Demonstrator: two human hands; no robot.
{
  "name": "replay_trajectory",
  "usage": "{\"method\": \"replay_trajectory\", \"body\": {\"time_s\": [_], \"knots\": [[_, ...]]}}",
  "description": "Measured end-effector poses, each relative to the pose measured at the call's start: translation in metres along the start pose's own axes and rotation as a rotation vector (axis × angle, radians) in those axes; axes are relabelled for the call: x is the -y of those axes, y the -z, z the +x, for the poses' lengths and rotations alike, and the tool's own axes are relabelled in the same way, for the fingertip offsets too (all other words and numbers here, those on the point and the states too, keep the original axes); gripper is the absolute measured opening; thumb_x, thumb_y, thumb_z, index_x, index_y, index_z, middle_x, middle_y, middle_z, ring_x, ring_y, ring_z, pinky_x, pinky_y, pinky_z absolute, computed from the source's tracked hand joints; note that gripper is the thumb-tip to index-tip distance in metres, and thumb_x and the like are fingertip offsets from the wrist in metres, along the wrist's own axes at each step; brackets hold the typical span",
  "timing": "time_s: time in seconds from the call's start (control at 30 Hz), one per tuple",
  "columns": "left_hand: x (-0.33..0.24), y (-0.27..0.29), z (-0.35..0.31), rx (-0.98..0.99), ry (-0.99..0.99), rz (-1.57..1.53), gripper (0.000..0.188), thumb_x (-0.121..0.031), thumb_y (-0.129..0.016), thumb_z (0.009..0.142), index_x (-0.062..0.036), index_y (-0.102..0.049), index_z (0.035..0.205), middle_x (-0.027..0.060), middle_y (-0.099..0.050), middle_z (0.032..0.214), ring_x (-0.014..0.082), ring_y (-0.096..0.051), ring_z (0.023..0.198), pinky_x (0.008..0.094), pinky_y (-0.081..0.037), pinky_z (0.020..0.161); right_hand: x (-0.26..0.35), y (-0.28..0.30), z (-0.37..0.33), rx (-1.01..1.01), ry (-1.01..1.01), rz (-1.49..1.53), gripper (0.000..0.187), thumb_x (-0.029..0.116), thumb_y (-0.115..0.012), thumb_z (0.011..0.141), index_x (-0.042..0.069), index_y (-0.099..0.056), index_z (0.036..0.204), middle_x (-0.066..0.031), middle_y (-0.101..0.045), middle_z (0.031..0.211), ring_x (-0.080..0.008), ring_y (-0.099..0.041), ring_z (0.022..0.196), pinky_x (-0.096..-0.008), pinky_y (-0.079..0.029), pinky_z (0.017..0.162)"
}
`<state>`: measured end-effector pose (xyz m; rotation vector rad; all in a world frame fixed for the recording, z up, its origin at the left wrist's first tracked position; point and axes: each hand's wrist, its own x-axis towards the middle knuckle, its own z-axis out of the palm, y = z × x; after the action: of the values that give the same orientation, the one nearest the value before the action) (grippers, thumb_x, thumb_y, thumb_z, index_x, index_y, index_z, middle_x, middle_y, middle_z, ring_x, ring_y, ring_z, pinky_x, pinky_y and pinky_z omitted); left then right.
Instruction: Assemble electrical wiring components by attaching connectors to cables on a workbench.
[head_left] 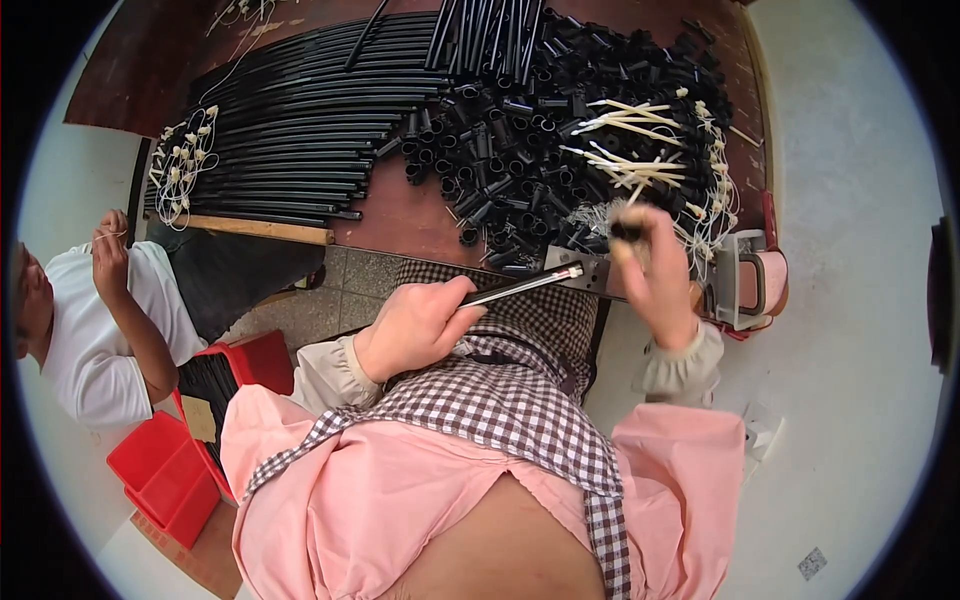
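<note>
My left hand is closed round a black tube, which tilts up to the right and has a pale, shiny tip. To the right of that tip, my right hand is raised with a small black fitting between its fingers; motion blurs it somewhat. Below the right hand lies a metal plate at the table's near edge. Just beyond it, a small heap of thin clear or silvery pieces touches a big pile of short black tubular fittings.
Long black tubes lie in rows at the left of the red-brown table. White sticks and corded cream pieces are at the right. A pink-and-grey device stands by the right edge. A co-worker sits left, near red bins.
</note>
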<state>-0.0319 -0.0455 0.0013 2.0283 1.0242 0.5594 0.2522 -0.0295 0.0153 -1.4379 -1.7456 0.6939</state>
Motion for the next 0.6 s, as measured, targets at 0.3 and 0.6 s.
{"method": "replay_trajectory", "body": {"time_s": [0.3, 0.6], "knots": [[-0.029, -0.004, 0.022, 0.323, -0.034, -0.048, 0.024, -0.024, -0.057, 0.089, -0.0018, -0.05, 0.084, 0.0183, -0.057, 0.064, 0.0379, -0.057, 0.058, 0.0456, -0.045, 0.051, 0.031, 0.01, -0.031, 0.092, -0.007, 0.354, 0.017, 0.007, -0.063, 0.083, 0.001, -0.058, 0.098, -0.0145, -0.062, 0.092, -0.0232, -0.061, 0.08, -0.029, -0.048, 0.072], [0.006, -0.024, 0.03, 0.262, 0.087, 0.195, 0.028, -0.028, -0.054, 0.091, -0.0032, -0.05, 0.079, 0.0191, -0.059, 0.067, 0.0389, -0.057, 0.059, 0.046, -0.045, 0.051, -0.033, 0.002, -0.006, -0.045, -0.134, -0.386, 0.018, 0.018, -0.057, 0.086, 0.003, -0.06, 0.094, -0.0113, -0.063, 0.089, -0.0285, -0.06, 0.084, -0.0369, -0.048, 0.071]]}}
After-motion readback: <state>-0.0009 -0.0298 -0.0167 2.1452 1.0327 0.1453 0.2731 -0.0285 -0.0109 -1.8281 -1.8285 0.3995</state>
